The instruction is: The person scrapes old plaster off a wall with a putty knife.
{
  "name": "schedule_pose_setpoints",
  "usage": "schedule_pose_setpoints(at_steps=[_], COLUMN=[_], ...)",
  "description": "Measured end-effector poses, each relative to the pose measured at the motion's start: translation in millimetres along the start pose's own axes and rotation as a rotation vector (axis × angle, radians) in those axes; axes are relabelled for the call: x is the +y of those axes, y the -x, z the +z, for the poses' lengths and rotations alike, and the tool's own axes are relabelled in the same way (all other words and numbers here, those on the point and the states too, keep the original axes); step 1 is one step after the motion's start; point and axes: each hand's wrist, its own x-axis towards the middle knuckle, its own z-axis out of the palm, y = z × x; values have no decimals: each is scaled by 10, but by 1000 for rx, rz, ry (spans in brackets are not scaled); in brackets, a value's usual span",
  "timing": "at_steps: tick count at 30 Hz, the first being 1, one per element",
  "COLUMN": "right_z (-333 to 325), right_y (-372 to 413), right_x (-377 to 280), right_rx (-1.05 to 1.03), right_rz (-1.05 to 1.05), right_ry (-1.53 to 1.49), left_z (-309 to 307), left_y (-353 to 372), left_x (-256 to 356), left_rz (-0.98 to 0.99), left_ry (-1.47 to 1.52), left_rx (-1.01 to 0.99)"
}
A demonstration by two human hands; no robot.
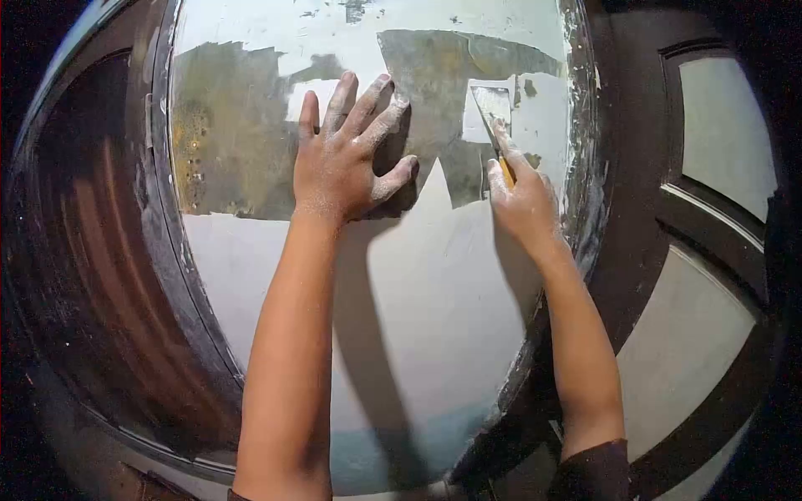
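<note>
My left hand (341, 159) lies with fingers spread against the wall panel (418, 275), over its dark unpainted band (242, 142). White powder coats its fingers. In my right hand (525, 188) is a putty knife (491, 104) with a yellow handle, its blade angled up and left. The blade meets the panel near the right edge, over a white patch at the border of the dark band. White dust covers these fingertips too. A pointed white area rises into the dark band between the two hands.
Dark wooden frame strips, chipped and smeared with white, border the panel on both sides. On the left stands a dark brown wooden panel (92, 275). To the right is a dark door frame with pale inset panels (727, 134).
</note>
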Motion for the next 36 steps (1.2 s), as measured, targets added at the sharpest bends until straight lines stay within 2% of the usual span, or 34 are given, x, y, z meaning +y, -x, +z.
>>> schedule_pose_setpoints(at_steps=[1,3,7,9,11,17,19,21,23,25,26,30,31,33,34,36], right_z=[64,46,204,191,147,240,297,198,181,151,238,287,285,262,185,214], right_y=[9,226,616,488,290,636,611,446,281,385,480,680,615,348,252,257], right_x=[47,-94,24,45,-22,24,106,1,-53,-98,-19,13,9,0,-63,-46], right_rx=[52,-67,-50,-32,68,-12,46,-39,38,-5,-69,-78,11,16,64,73], right_rz=[-68,40,4,-14,-15,36,-71,34,-27,37,89,85,15,49,18,20], right_ry=[5,-17,-34,36,-65,-47,-63,109,116,50,127,60,54,127,-4,-8], left_z=[-9,-13,-8,-12,-3,-26,-18,-4,-3,-17,-22,-20,-22,-12,-11,-22], left_y=[-2,0,-7,-11,0,25,21,23,21,29,26,17,23,18,15,20], left_x=[3,6,4,-10,-16,-3,4,2,-2,1,1,-11,-2,-7,-7,-4], left_rz=[3,5,5,18,18,-7,-9,-16,-9,-16,-10,-4,-9,4,6,-9], left_ry=[-14,-2,16,6,7,23,18,28,42,33,35,39,45,31,31,36], left_rx=[-8,8,31,30,28,40,20,34,29,6,16,25,14,37,37,13])
